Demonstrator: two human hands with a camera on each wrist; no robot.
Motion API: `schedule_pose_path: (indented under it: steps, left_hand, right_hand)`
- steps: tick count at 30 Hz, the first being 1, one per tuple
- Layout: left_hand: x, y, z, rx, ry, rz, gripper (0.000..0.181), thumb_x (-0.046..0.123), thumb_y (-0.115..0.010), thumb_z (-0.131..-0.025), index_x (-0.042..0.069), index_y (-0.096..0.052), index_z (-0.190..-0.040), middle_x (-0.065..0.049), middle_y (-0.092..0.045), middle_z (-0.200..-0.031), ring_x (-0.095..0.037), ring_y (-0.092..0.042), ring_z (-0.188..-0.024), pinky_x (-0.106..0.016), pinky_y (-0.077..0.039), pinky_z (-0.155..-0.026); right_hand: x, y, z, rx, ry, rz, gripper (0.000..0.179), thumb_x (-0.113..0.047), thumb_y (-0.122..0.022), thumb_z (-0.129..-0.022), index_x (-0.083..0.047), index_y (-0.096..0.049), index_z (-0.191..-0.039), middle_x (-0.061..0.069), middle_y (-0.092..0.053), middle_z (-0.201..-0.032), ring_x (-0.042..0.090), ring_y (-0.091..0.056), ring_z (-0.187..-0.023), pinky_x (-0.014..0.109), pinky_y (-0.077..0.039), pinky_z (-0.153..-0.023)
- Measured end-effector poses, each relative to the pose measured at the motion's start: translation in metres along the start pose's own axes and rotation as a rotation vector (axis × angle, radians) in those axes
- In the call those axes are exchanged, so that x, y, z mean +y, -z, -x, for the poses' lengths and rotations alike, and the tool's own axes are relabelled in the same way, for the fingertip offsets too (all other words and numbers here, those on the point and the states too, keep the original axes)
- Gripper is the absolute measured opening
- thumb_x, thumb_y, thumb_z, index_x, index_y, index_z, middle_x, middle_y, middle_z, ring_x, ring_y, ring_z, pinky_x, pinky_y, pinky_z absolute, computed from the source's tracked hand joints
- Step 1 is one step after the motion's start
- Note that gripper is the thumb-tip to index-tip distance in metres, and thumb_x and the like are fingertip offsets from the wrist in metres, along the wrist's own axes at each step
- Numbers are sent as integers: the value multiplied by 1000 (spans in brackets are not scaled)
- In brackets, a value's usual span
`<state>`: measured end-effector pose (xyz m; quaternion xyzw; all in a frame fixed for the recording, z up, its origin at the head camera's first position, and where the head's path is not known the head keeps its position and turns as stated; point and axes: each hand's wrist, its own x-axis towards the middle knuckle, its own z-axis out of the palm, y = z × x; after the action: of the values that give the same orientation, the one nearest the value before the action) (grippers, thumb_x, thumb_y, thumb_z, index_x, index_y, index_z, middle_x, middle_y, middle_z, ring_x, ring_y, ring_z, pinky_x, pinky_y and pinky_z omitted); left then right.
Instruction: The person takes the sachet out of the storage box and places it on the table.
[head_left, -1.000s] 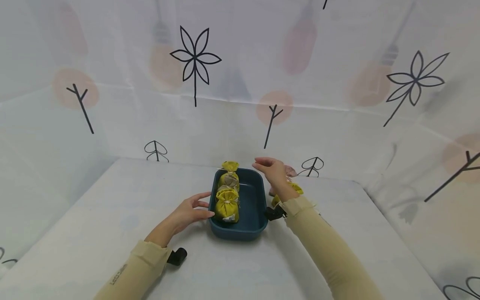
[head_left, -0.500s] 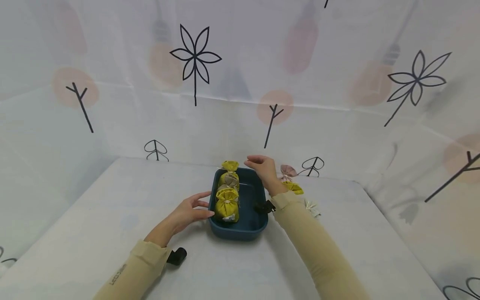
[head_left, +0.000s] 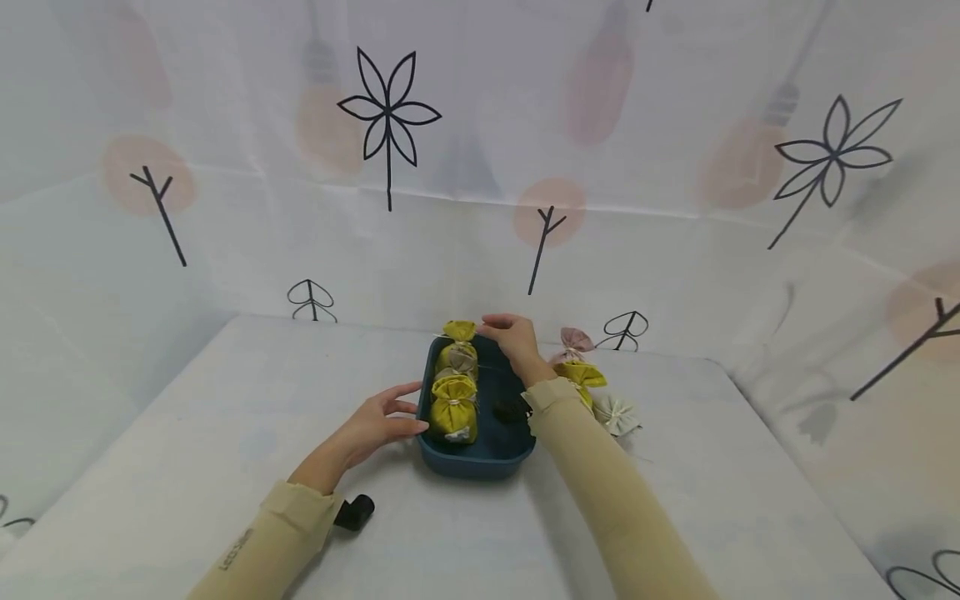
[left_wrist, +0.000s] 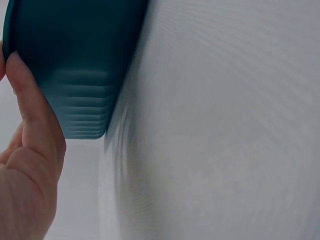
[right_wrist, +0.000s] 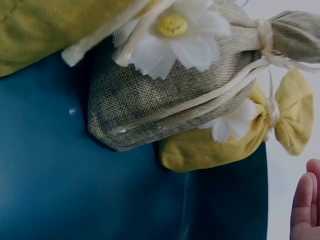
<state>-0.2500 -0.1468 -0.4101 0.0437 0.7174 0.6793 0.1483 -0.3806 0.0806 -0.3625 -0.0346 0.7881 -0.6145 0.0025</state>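
A dark blue bin (head_left: 476,468) stands mid-table with a row of drawstring sachets along its left side. In front is a yellow sachet (head_left: 453,421), behind it a grey sachet (head_left: 459,360), then a far yellow sachet (head_left: 460,331). My left hand (head_left: 378,429) touches the bin's left rim; in the left wrist view a finger lies along the outer wall (left_wrist: 85,80). Over the bin's far right corner, my right hand (head_left: 517,343) holds nothing, its fingertips near the far yellow sachet's tied top. A white cloth flower (right_wrist: 177,35) decorates the grey linen sachet in the right wrist view.
Right of the bin lie a pink sachet (head_left: 575,342), another yellow sachet (head_left: 583,377) and a pale sachet (head_left: 617,415), partly behind the right forearm. A white patterned cloth (head_left: 480,250) hangs behind the white table (head_left: 225,433).
My right hand has moved left, from beside the pink sachet to over the bin's far corner, uncovering the sachets on the right. The left hand and bin have stayed put.
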Motion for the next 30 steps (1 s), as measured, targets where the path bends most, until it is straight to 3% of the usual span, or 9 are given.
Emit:
schedule_pose_path:
  steps: [12, 24, 30]
  left_hand:
    - [-2, -2, -4, 2, 2, -1, 75, 14, -76, -79, 15, -37, -143, -17, -50, -118, -20, -58, -92, -34, -50, -84]
    - [0, -2, -3, -3, 1, 8, 74, 14, -75, -80, 15, -37, -143, -17, -49, -118, -20, -58, -93, -34, -50, -84]
    - [1, -1, -2, 26, 23, 1, 73, 14, -76, -79, 16, -39, -142, -16, -50, -118, -20, -57, -92, -34, -50, -84]
  right_hand:
    - [3, -10, -8, -5, 3, 35, 35, -9, -71, -83, 2, -63, -115, 17, -60, -114, 30, -52, -111, 41, -41, -95]
    - [-1, -14, -10, -95, -31, 76, 45, -13, -72, -82, -2, -59, -123, 15, -56, -124, 28, -48, -117, 42, -38, -99]
    - [0, -14, -9, -159, -48, 80, 40, -17, -71, -84, -1, -61, -120, 14, -59, -118, 26, -55, -107, 40, -42, -95]
